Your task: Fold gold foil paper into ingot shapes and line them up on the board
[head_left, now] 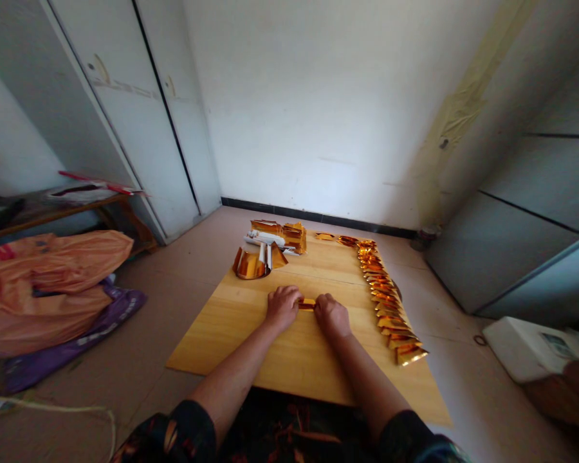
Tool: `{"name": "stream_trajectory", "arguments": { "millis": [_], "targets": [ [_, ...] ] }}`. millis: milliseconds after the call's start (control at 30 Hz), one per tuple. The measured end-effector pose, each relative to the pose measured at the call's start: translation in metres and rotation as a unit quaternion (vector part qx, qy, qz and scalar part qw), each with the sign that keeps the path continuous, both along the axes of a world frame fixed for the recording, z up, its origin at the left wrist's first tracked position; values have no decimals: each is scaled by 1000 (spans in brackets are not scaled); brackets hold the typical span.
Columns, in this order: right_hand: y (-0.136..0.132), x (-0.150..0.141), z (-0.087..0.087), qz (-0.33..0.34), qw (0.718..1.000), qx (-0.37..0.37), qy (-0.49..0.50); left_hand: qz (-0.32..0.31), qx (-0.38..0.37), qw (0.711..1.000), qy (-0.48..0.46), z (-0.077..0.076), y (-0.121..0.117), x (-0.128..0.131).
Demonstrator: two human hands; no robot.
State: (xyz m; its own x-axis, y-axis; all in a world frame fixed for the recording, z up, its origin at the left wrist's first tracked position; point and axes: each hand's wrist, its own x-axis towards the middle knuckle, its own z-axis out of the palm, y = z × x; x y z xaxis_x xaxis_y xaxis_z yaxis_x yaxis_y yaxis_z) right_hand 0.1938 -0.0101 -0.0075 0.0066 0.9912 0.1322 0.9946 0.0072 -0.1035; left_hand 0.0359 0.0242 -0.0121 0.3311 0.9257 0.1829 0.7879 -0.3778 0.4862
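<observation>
A small folded piece of gold foil paper [307,305] lies between my two hands over the middle of the wooden board [222,334]. My left hand [284,307] has its fingers closed on the left end of it. The right end is gripped by my right hand [331,314], whose fingers are curled in. Beyond my left hand are loose curved gold foil sheets [253,265] with white undersides, and behind them a stack of more gold sheets [295,238]. Along the board's right side runs a long row of folded gold foil pieces [386,302], overlapping one another.
A grey cabinet [125,116] stands at the left, with orange and purple bags [53,289] on the floor before it. At the right are a white box [531,350] and a grey cabinet [525,212]. A white wall [313,116] closes off the back.
</observation>
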Motion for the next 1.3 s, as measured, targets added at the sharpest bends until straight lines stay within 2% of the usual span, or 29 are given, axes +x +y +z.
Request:
{"name": "stream_trajectory", "arguments": {
  "millis": [133, 233, 400, 500, 600, 767, 1000, 1300],
  "targets": [
    [0, -1, 2, -3, 1000, 8, 30, 53, 7, 997, -50, 1, 0, 1],
    [-2, -3, 3, -15, 997, 30, 74, 78, -16, 988, -133, 0, -2, 4],
    [-4, -11, 3, -8, 986, 67, 154, 88, -105, 934, -329, -3, -5, 16],
    [-4, -14, 1, 7, 979, 81, 185, 99, -124, 907, -389, -5, -5, 22],
    [-5, -14, -2, 19, 976, 82, 200, 89, -144, 905, -390, -5, -5, 23],
    [-7, -14, -5, 17, 979, 69, 192, 72, -151, 922, -348, 0, -7, 19],
    [-7, -19, -3, -36, 987, 52, 147, 67, -148, 941, -298, 11, -12, 17],
    [-3, -16, -6, -25, 983, 77, 163, 68, -134, 953, -264, 6, -10, 17]
  ]
}}
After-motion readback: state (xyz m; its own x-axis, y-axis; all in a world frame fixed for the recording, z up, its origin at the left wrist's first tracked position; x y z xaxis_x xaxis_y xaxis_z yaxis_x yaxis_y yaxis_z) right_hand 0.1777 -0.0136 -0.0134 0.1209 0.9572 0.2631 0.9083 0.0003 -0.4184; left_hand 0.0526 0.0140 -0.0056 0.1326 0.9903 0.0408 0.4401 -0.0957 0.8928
